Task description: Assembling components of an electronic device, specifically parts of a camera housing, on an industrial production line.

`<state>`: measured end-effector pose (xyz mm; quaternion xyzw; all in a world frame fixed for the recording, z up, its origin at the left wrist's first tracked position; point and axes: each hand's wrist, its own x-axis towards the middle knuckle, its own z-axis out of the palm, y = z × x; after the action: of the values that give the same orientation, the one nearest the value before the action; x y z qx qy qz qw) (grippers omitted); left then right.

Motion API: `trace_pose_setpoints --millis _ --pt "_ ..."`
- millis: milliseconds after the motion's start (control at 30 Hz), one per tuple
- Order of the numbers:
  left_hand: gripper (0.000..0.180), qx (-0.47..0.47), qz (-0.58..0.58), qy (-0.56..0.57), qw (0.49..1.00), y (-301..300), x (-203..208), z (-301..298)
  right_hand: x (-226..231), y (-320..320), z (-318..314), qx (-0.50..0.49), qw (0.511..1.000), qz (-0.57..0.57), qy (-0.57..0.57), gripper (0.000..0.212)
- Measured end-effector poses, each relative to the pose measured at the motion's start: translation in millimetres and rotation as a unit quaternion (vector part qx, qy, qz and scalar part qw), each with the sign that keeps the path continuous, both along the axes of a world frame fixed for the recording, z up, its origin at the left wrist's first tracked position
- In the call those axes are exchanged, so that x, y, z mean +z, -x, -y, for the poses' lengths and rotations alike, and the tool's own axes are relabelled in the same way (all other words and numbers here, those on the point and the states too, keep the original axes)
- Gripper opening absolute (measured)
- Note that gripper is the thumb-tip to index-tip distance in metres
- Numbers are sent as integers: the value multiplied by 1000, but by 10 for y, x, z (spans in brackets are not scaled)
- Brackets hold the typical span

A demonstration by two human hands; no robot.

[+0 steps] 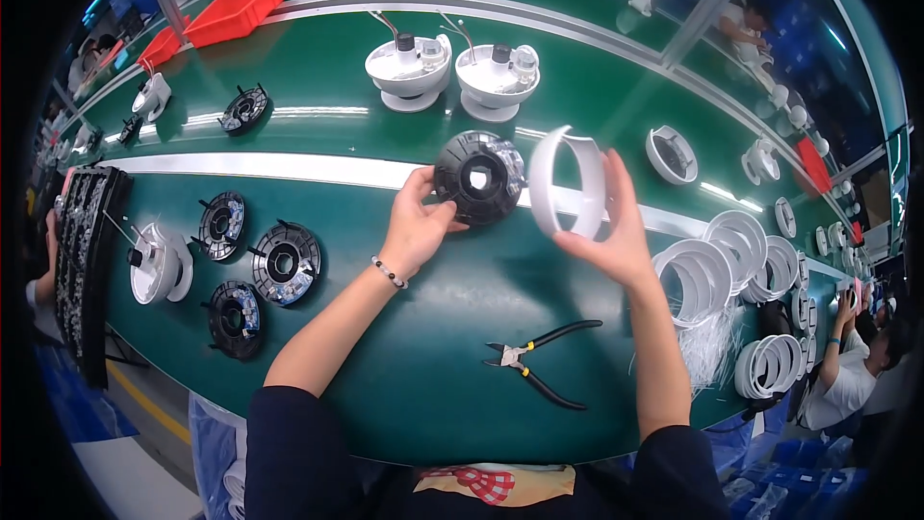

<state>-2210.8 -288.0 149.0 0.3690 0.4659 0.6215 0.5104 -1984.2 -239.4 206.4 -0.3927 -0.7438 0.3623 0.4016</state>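
Pinched by its lower left edge, a round black plastic disc (457, 195) with a central opening is in my left hand (416, 228). My right hand (621, 236) grips a white plastic ring (543, 188), which has a notch in its upper rim. Disc and ring are held up side by side above the bench, the ring tilted so that its inside shows. Below them on the green surface lie diagonal cutters (510, 356) with black handles, their handles spread. Several similar black discs (286, 263) with circuit boards lie to the left, beside a white domed housing (162, 264) with wires.
Stacked white rings (695, 281) and a bundle of clear cable ties (707, 352) sit at right. Two white housings (409, 68) stand beyond a pale strip (289, 167). A black rack (85, 260) borders the left; red trays (236, 12) lie far back. Other people work around the benches.
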Motion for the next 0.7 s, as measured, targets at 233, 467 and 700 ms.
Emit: trace_pose_setpoints --millis 233,467,700 --pt "41 -128 45 -11 991 101 -11 76 -42 541 91 87 993 82 -14 111" --pt "84 -263 426 4 866 337 -24 111 -186 852 153 181 982 48 -34 113" --pt "65 -206 425 20 881 437 -140 101 -179 1220 254 161 953 200 -162 117"
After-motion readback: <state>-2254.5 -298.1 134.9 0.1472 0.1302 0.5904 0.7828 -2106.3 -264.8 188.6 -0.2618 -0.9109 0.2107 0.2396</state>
